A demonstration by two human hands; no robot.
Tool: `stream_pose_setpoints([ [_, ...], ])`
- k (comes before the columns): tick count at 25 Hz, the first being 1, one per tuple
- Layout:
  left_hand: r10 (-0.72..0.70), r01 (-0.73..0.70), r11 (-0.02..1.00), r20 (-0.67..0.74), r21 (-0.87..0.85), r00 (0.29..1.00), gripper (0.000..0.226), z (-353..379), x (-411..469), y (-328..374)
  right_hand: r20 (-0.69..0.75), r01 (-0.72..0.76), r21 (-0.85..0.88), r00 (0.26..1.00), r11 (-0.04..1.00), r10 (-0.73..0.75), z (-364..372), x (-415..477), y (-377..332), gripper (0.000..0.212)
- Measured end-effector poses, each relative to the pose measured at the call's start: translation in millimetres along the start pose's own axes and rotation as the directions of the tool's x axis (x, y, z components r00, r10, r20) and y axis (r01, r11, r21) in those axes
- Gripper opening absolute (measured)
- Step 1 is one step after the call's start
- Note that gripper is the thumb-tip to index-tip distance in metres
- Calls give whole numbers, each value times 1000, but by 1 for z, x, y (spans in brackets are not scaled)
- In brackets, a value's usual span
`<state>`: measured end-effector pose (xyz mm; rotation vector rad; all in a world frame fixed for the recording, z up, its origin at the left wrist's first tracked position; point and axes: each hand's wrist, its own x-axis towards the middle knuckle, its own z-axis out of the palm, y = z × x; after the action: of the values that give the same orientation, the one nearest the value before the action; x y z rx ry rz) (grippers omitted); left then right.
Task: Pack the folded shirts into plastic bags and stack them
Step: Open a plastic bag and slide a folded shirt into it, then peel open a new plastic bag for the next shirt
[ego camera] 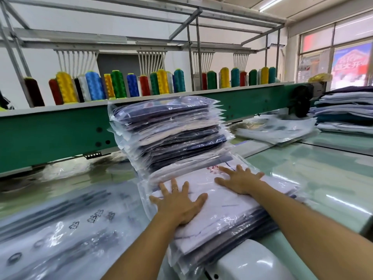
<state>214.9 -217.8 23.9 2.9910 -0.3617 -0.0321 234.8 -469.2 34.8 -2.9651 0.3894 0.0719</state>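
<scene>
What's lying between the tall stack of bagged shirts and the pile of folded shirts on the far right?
A flat heap of plastic bags, on the table between the tall stack and the folded shirts. The head view shows it.

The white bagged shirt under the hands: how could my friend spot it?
Find the long green machine beam lined with coloured thread cones; a tall pile of clear-bagged shirts stands before it. On the lower pile nearer the person, the top white shirt in a clear plastic bag is it. Only this one has the left hand and right hand pressed flat on it.
</scene>
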Motion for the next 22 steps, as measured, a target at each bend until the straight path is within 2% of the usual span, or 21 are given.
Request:
stream_pose_setpoints([
  [2, 14, -16, 1000, -69, -26, 998, 95, -11, -5, -9, -81, -21, 4, 997, 1000, 21, -2, -4, 0, 78],
  [4, 4, -19, 997, -204, -72, 979, 78, -26, -13, -26, -256, 21, -13, 966, 1000, -24, -7, -11, -12, 62],
  [6, -8, -28, 995, -365, -92, 931, 58, -42, -27, -47, -428, 155, 28, 894, 987, -129, -14, -24, -40, 38],
  [9, -40, -39, 991, -563, -127, 826, 30, -66, -55, -82, -515, 356, 122, 821, 927, -247, -23, -53, -106, 7],
  [10, -61, -26, 990, -598, -136, 799, 25, -72, -65, -95, -523, 415, 145, 803, 898, -287, -23, -64, -132, 4],
  [11, -82, -5, 991, -621, -137, 779, 23, -77, -75, -107, -531, 464, 180, 788, 867, -312, -23, -74, -156, 10],
  [12, -104, 24, 991, -626, -134, 773, 22, -80, -83, -119, -529, 508, 230, 781, 830, -332, -21, -85, -181, 17],
  [14, -173, 106, 983, -564, -150, 807, 19, -80, -104, -150, -500, 591, 352, 774, 726, -388, -12, -109, -233, 29],
  [16, -249, 198, 967, -429, -161, 868, 16, -72, -126, -183, -444, 631, 449, 772, 633, -454, 0, -133, -281, 36],
  [18, -333, 284, 939, -306, -196, 892, 12, -59, -150, -218, -386, 638, 532, 768, 556, -512, 16, -155, -322, 38],
  [20, -363, 307, 917, -209, -256, 908, 11, -45, -169, -248, -340, 632, 562, 765, 534, -547, 34, -170, -350, 40],
  [22, -330, 254, 881, -132, -399, 935, 29, -29, -188, -273, -284, 616, 591, 763, 520, -581, 55, -183, -374, 42],
])
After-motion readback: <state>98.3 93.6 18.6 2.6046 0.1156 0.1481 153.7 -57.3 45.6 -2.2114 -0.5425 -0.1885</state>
